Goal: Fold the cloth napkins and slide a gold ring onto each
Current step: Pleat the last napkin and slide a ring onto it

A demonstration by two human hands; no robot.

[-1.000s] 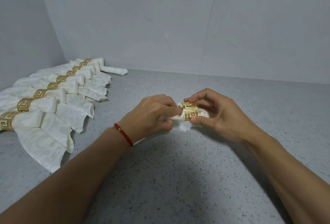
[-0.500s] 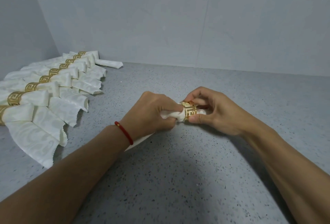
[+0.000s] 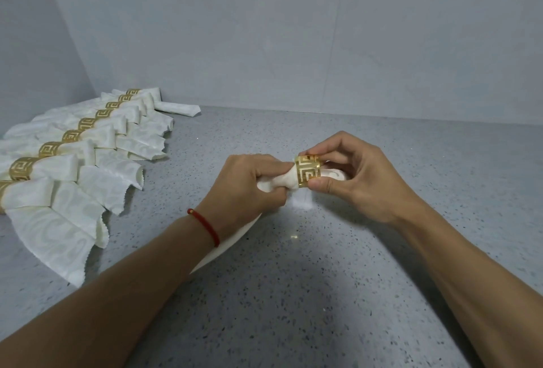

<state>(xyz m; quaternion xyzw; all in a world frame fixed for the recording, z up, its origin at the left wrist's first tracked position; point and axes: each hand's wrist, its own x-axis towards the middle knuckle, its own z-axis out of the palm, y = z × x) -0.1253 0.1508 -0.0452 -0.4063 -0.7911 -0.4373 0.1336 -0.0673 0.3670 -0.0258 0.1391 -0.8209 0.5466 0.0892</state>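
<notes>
A white cloth napkin (image 3: 283,181) is bunched at mid-table, and its tail runs back under my left forearm. My left hand (image 3: 248,184) grips the bunched cloth just left of a gold ring (image 3: 307,171) with a cut-out key pattern. My right hand (image 3: 352,175) pinches that ring between thumb below and fingers above. The ring sits around the napkin, and a short white end pokes out on its right side, inside my right palm.
Several finished napkins (image 3: 73,162), each in a gold ring, lie fanned in a row along the left wall. One rolled napkin (image 3: 177,109) without a ring lies at the back of that row. The grey speckled counter (image 3: 323,294) meets plain walls behind.
The ring has slid a little further along the napkin, with more white cloth showing between my left fist and the ring. Both hands stay together at mid-table.
</notes>
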